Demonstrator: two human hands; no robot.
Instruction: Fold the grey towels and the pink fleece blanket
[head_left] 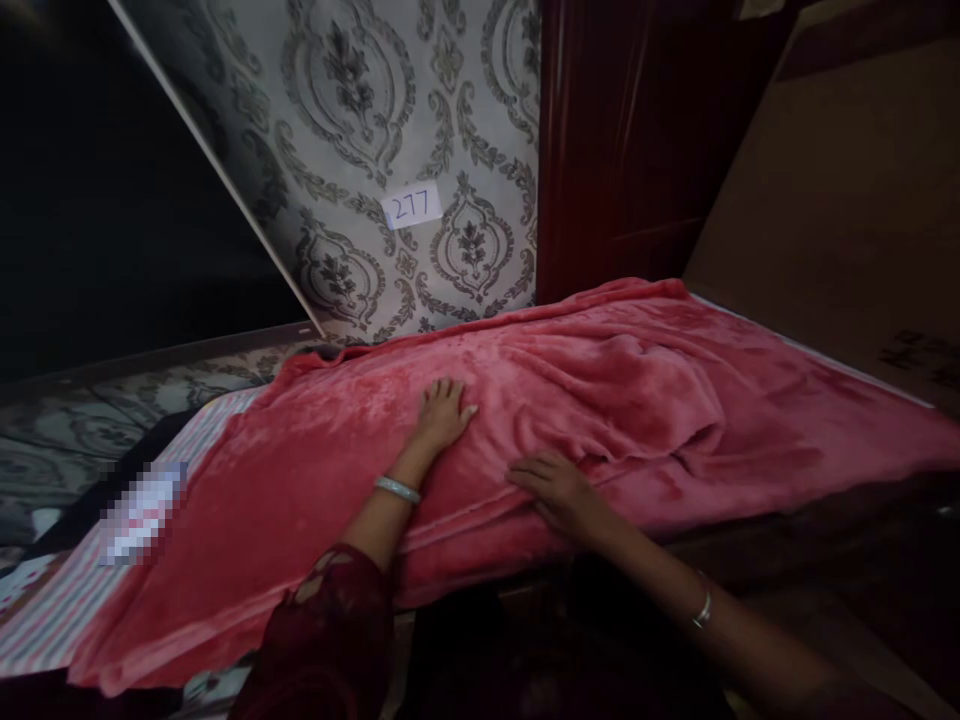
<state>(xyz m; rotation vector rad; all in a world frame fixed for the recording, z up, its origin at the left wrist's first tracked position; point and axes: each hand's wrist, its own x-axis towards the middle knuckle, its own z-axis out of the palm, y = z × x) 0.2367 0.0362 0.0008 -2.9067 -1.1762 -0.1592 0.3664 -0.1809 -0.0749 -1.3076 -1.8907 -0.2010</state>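
Note:
A pink-red plush blanket (300, 480) is spread over a long, low surface, smooth on the left and bunched into folds right of centre. My left hand (444, 412) lies flat on its middle, fingers stretched out and pointing away from me. Closer to the near edge, my right hand (551, 485) rests on the blanket beside the wrinkled part, its fingers extended to the left. Neither hand grips the cloth. Each wrist wears a bangle.
Striped fabric (206, 425) shows past the blanket's left end. A large dark screen (135, 200) stands at the back left. Behind are patterned wallpaper (472, 130) with a paper marked 277 (412, 204), a dark red wooden panel (615, 130) and a big cardboard box (840, 200).

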